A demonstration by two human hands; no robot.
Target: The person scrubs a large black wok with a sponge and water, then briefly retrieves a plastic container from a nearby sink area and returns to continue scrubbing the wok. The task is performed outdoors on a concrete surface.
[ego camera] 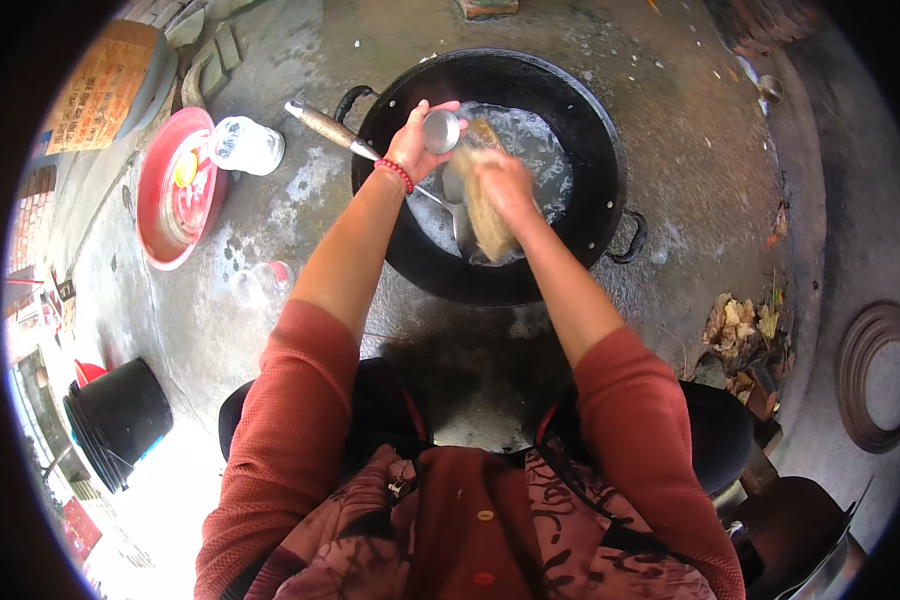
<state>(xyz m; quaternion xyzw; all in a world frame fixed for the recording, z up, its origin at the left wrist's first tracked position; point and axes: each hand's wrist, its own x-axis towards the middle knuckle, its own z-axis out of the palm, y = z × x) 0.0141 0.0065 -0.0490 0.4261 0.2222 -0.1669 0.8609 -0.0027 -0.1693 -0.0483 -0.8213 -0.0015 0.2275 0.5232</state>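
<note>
A large black wok (604,142) with two loop handles stands on the concrete, holding cloudy, sudsy water (547,157). Over its left part, my left hand (418,146) holds a small round metal cup or lid (442,131), its hollow side up. My right hand (504,184) grips a tan, fibrous scrubber (487,225) just to the right, over the water; it is slightly blurred. A ladle or spatula with a wooden handle (326,127) leans across the wok's left rim, passing beneath my left wrist. Something grey and rounded, partly hidden, lies in the water between my hands.
Left of the wok are a clear plastic jar (247,145), a red basin (150,217) with a yellow item inside, and clear plastic containers (259,283). A black bucket (124,420) lies further down left. Dry leaves (735,326) and a brown ringed object (851,375) are at right.
</note>
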